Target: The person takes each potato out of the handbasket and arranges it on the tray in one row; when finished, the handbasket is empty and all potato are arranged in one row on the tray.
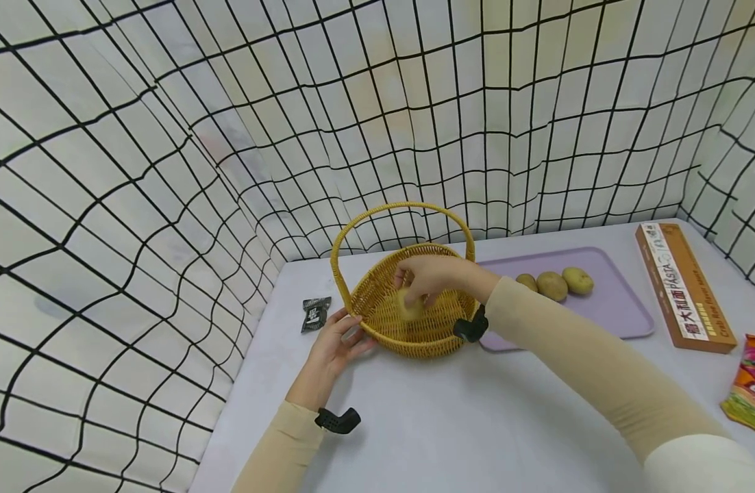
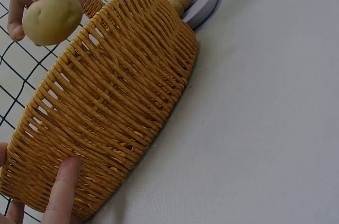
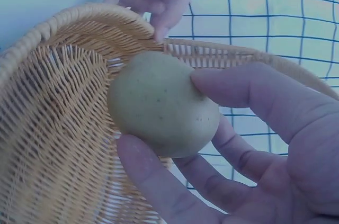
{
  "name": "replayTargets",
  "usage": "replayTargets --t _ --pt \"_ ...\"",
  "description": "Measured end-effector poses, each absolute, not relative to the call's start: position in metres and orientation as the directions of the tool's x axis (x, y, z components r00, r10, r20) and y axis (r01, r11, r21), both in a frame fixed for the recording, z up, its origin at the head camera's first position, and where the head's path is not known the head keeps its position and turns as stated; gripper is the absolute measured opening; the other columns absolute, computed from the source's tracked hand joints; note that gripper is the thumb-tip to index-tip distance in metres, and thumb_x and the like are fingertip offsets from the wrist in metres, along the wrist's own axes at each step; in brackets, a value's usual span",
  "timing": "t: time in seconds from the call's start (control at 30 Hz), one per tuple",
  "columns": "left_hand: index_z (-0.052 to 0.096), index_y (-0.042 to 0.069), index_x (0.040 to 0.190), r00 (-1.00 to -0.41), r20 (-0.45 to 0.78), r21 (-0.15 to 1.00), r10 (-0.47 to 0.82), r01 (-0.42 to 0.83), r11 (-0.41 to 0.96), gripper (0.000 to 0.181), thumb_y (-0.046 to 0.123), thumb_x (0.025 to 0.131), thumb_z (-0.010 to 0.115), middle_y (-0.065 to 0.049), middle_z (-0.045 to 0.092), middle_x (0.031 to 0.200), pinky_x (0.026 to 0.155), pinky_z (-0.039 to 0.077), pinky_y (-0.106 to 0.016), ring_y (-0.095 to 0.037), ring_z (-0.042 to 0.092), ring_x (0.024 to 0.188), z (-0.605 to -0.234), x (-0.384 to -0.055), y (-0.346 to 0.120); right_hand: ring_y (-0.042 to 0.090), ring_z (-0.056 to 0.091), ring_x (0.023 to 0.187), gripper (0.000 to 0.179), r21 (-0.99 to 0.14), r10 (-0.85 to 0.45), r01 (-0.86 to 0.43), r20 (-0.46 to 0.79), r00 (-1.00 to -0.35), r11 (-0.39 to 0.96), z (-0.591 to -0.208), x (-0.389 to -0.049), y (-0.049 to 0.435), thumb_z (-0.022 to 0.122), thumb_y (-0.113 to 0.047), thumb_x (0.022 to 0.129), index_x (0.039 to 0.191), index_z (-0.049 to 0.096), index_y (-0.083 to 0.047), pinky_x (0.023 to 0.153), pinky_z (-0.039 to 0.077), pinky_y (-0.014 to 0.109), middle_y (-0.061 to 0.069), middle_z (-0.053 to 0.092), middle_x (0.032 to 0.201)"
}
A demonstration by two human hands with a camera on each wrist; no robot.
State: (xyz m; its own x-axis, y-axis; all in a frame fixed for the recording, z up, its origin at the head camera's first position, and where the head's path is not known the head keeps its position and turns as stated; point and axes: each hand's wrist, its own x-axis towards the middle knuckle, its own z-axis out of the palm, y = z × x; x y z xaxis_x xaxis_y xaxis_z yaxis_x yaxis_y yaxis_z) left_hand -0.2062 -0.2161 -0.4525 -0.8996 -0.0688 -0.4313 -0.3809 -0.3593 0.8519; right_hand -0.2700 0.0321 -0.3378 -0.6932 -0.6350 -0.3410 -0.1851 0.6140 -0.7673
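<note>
A yellow wicker basket [image 1: 423,348] with a tall hoop handle stands near the back of the table. My right hand [image 1: 436,272] pinches a potato [image 3: 161,105] between thumb and fingers over the basket's inside, above the rim in the left wrist view. The potato is round, pale and lightly speckled. My left hand [image 1: 333,348] grips the basket's left side, thumb against the outer weave and fingers at the rim. Several more potatoes [image 1: 551,286] lie on a lilac tray [image 1: 621,308] to the right, partly hidden by the right sleeve.
A small black packet [image 1: 316,314] lies left of the basket. Right of the tray are a pasta box [image 1: 686,287] and a colourful snack bag [image 1: 753,387]. Black netting [image 1: 433,123] before white walls borders the table behind and at the sides.
</note>
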Motion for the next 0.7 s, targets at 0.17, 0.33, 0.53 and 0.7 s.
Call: replayTargets --t 0.17,0.33,0.53,0.7 --pt "0.023 0.013 0.163 -0.9 -0.431 0.852 -0.07 -0.38 -0.36 0.073 0.008 0.101 0.062 -0.017 0.035 0.157 0.108 0.05 -0.058 -0.036 0.044 0.139 -0.453 -0.207 -0.217 0.022 0.065 0.095 0.037 -0.74 -0.644 -0.236 -0.327 -0.692 0.63 -0.325 -0.261 0.049 0.075 -0.006 0.085 0.118 0.06 -0.009 0.075 0.065 0.033 0.014 0.06 0.119" --pt "0.024 0.014 0.163 -0.9 -0.431 0.852 -0.068 -0.381 -0.359 0.071 0.009 0.102 0.062 -0.017 0.036 0.157 0.107 0.05 -0.057 -0.035 0.044 0.14 -0.454 -0.206 -0.218 0.023 0.063 0.096 0.038 -0.718 -0.641 -0.246 -0.345 -0.686 0.651 -0.316 -0.255 0.068 0.077 -0.007 0.083 0.117 0.06 -0.011 0.075 0.064 0.032 0.013 0.058 0.118" --pt "0.024 0.013 0.163 -0.9 -0.429 0.851 -0.071 -0.377 -0.366 0.071 0.008 0.102 0.062 -0.017 0.036 0.157 0.11 0.048 -0.058 -0.036 0.044 0.14 -0.454 -0.205 -0.218 0.022 0.062 0.096 0.038 -0.685 -0.615 -0.238 -0.377 -0.693 0.688 -0.306 -0.249 0.095 0.074 -0.004 0.083 0.117 0.058 -0.012 0.077 0.063 0.033 0.013 0.058 0.121" --pt "0.024 0.014 0.163 -0.898 -0.433 0.85 -0.073 -0.38 -0.365 0.072 0.008 0.102 0.061 -0.017 0.035 0.159 0.112 0.045 -0.059 -0.036 0.043 0.141 -0.453 -0.205 -0.217 0.022 0.063 0.091 0.043 -0.672 -0.588 -0.217 -0.391 -0.708 0.708 -0.302 -0.251 0.128 0.073 -0.001 0.078 0.118 0.058 -0.01 0.075 0.062 0.033 0.015 0.058 0.126"
